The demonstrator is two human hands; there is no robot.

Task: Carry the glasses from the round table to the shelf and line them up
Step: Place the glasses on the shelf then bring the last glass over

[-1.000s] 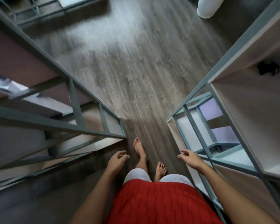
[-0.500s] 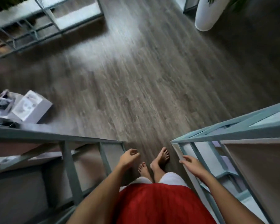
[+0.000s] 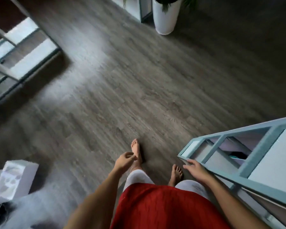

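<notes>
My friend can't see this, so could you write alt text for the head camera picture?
A barefoot person walks across a grey wood floor, left hand and right hand both empty. A teal metal shelf stands at their right, a white planter ahead.

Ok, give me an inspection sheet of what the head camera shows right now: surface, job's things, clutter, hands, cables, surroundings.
Surface: grey wood-look floor, bare ahead of the feet; no round table in view.
Job's things: no glasses seen; a blue-framed shelf stands at the right.
Clutter: a white box on the floor at lower left, with blurred dark items beside it.
Hands: left hand empty, fingers loosely curled; right hand empty, fingers spread, close to the shelf's corner, contact unclear.
Cables: nothing seen for certain; the dark blur at lower left is unreadable.
Surroundings: a white planter at the top, another metal rack at upper left; the picture is motion-blurred.
</notes>
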